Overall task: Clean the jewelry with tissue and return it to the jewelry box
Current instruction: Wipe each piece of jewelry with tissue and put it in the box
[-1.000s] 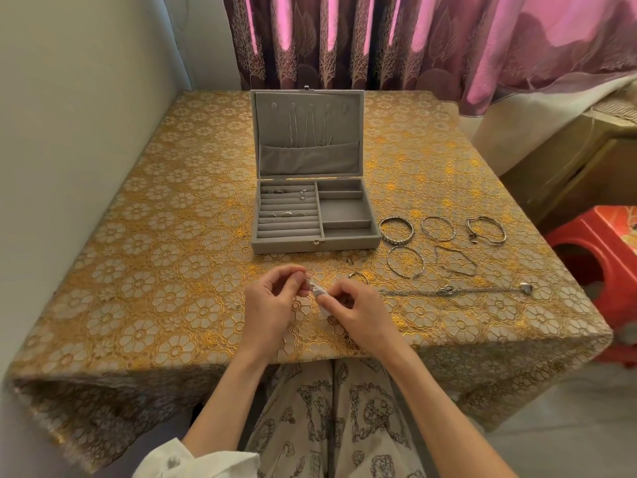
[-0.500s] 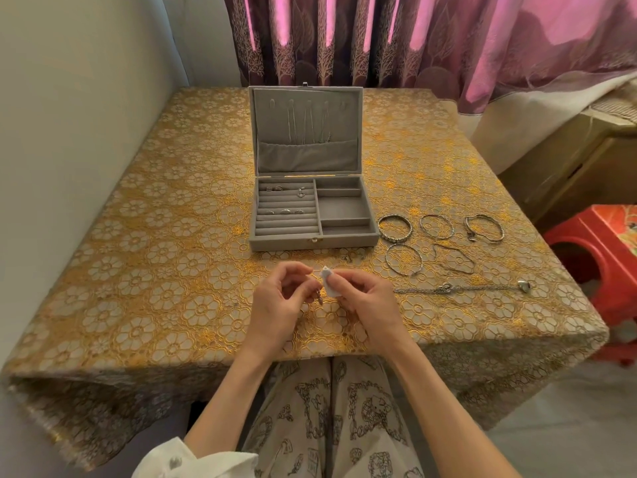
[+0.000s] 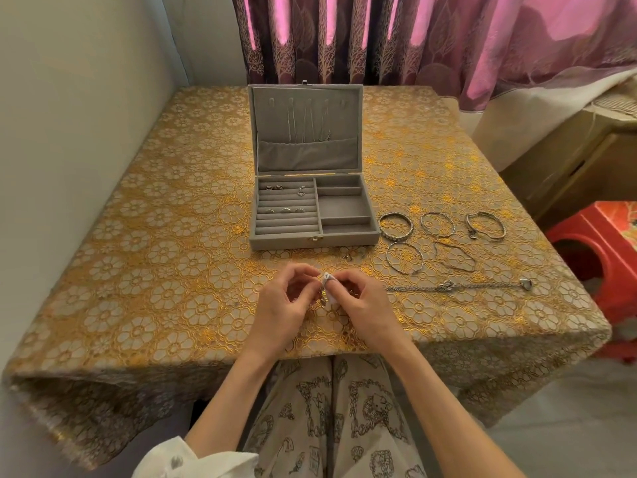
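Note:
An open grey jewelry box (image 3: 312, 240) stands mid-table, with rings in its left slots and thin chains hanging in the lid. Just in front of it, my right hand (image 3: 365, 310) pinches a small white tissue (image 3: 327, 286) against a tiny piece of jewelry (image 3: 323, 298). My left hand (image 3: 282, 305) pinches that same piece from the other side; the piece is mostly hidden between the fingers. Several silver bangles (image 3: 394, 226) and a long chain (image 3: 458, 287) lie right of the box.
A gold floral cloth (image 3: 144, 270) covers the table. A small loose piece (image 3: 350, 257) lies just in front of the box. A wall runs along the left, curtains hang behind, and a red stool (image 3: 599, 260) stands at the right.
Both hands have stayed close together in front of the box, shifting slightly as the tissue turns upright between the fingers.

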Tool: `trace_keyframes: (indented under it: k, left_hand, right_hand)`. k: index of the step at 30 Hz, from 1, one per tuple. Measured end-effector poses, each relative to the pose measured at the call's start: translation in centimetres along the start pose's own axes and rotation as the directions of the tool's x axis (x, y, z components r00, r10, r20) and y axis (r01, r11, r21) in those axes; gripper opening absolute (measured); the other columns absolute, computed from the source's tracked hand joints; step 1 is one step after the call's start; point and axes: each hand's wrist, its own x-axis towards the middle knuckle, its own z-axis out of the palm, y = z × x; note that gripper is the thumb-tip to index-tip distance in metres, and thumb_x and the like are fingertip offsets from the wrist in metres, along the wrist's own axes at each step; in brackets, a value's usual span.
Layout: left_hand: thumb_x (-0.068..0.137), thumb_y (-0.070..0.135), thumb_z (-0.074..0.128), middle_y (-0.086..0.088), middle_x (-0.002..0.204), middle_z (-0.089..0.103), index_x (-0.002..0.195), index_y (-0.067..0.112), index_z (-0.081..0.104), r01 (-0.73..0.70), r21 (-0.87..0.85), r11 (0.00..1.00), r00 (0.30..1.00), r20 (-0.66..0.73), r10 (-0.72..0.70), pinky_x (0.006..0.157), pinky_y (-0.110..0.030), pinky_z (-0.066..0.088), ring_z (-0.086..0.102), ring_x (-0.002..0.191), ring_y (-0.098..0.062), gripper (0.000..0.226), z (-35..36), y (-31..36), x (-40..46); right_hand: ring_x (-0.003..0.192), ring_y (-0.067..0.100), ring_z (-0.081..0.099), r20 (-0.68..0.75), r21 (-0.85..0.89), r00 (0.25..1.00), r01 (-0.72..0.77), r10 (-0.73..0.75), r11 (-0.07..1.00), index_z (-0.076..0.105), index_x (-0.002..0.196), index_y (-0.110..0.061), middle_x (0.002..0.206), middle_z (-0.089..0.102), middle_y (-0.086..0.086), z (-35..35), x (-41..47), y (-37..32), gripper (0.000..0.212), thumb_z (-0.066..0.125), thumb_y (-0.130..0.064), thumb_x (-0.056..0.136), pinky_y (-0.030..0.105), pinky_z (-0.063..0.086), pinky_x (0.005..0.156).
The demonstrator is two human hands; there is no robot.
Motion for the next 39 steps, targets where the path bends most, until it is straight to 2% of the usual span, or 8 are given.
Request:
trace_keyframes:
  k: [3, 7, 12, 19, 25, 28, 30, 39]
  left_hand:
    - [0.085, 0.005, 0.061, 0.000, 0.084, 0.068, 0.095, 0.018, 0.065, 0.037, -0.067, 0.997, 0.997, -0.063, -0.041, 0.066, -0.015, 0.051, 0.064, 0.073, -0.005, 0.017, -0.2, 0.5, 0.0]
    - [0.084, 0.007, 0.063, 0.004, 0.083, 0.069, 0.093, 0.023, 0.065, 0.028, -0.042, 0.999, 0.994, -0.102, -0.032, 0.066, -0.013, 0.051, 0.064, 0.072, -0.002, 0.019, -0.5, 1.0, 0.4]
    - [0.083, 0.008, 0.064, 0.006, 0.082, 0.069, 0.093, 0.024, 0.065, -0.094, 0.088, 0.992, 0.984, -0.142, 0.106, 0.069, -0.017, 0.053, 0.065, 0.073, -0.005, 0.019, -1.3, 2.5, 3.3]
    - [0.085, 0.006, 0.063, 0.005, 0.076, 0.067, 0.094, 0.013, 0.069, -0.134, 0.313, 0.940, 0.986, -0.052, 0.157, 0.068, -0.014, 0.053, 0.065, 0.070, -0.006, 0.013, -2.8, 3.5, 10.7]
    - [0.088, 0.009, 0.060, -0.002, 0.076, 0.069, 0.088, 0.014, 0.069, -0.077, 0.458, 0.886, 0.995, -0.023, 0.098, 0.062, -0.014, 0.053, 0.065, 0.066, -0.006, 0.010, -2.3, 2.9, 16.7]
    - [0.088, 0.012, 0.061, -0.003, 0.081, 0.070, 0.092, 0.011, 0.071, -0.061, 0.541, 0.839, 0.997, 0.003, 0.071, 0.071, -0.027, 0.055, 0.065, 0.069, -0.010, 0.011, -1.2, 2.1, 18.5]
    - [0.088, 0.013, 0.060, -0.005, 0.090, 0.070, 0.096, 0.011, 0.072, -0.068, 0.601, 0.796, 0.996, 0.000, 0.085, 0.073, -0.022, 0.048, 0.060, 0.075, -0.010, 0.014, -0.7, 1.6, 19.4]
    - [0.089, 0.009, 0.057, -0.008, 0.090, 0.071, 0.095, 0.008, 0.072, -0.084, 0.671, 0.737, 0.995, 0.016, 0.099, 0.072, -0.019, 0.041, 0.056, 0.075, -0.010, 0.016, -0.3, 0.4, 21.2]
  right_hand:
    - [0.071, 0.016, 0.053, -0.035, 0.170, 0.995, -0.089, 0.096, 0.981, 0.066, 0.086, -0.014, 0.079, 0.061, 0.010, -0.5, 0.0, -0.1, 0.011, 0.059, -0.023, 0.088, 0.039, 0.049, 0.067]
    - [0.055, 0.005, 0.043, 0.049, 0.397, 0.988, -0.154, 0.147, 0.905, 0.064, 0.091, -0.002, 0.069, 0.053, -0.001, -1.3, 0.3, -0.3, 0.020, 0.059, -0.021, 0.087, 0.014, 0.036, 0.046]
    - [0.056, 0.007, 0.044, 0.108, 0.506, 0.989, -0.142, 0.101, 0.851, 0.066, 0.087, -0.008, 0.067, 0.056, -0.003, -2.6, 1.8, -1.9, 0.023, 0.061, -0.028, 0.076, 0.016, 0.033, 0.048]
    - [0.060, 0.005, 0.049, 0.048, 0.397, 0.998, -0.052, 0.036, 0.916, 0.066, 0.092, -0.004, 0.070, 0.056, 0.001, -4.7, 7.2, -3.5, 0.025, 0.059, -0.025, 0.083, 0.013, 0.040, 0.052]
    - [0.070, 0.014, 0.052, -0.040, 0.085, 0.999, 0.011, -0.007, 0.996, 0.066, 0.089, -0.010, 0.075, 0.060, 0.008, -4.9, 12.2, -2.6, 0.017, 0.058, -0.025, 0.089, 0.023, 0.043, 0.063]
    - [0.068, 0.015, 0.054, -0.073, -0.055, 0.993, 0.090, -0.094, 0.994, 0.065, 0.085, -0.015, 0.075, 0.062, 0.007, -4.7, 14.0, -1.6, 0.013, 0.058, -0.026, 0.089, 0.024, 0.043, 0.061]
    - [0.066, 0.012, 0.054, -0.095, -0.115, 0.984, 0.139, -0.151, 0.984, 0.066, 0.083, -0.015, 0.072, 0.061, 0.000, -4.6, 14.9, -1.0, 0.013, 0.060, -0.026, 0.088, 0.021, 0.042, 0.059]
    - [0.067, 0.005, 0.051, -0.162, -0.124, 0.965, 0.187, -0.206, 0.975, 0.067, 0.081, -0.012, 0.072, 0.059, -0.007, -4.5, 15.8, 0.3, 0.016, 0.062, -0.027, 0.086, 0.016, 0.038, 0.059]
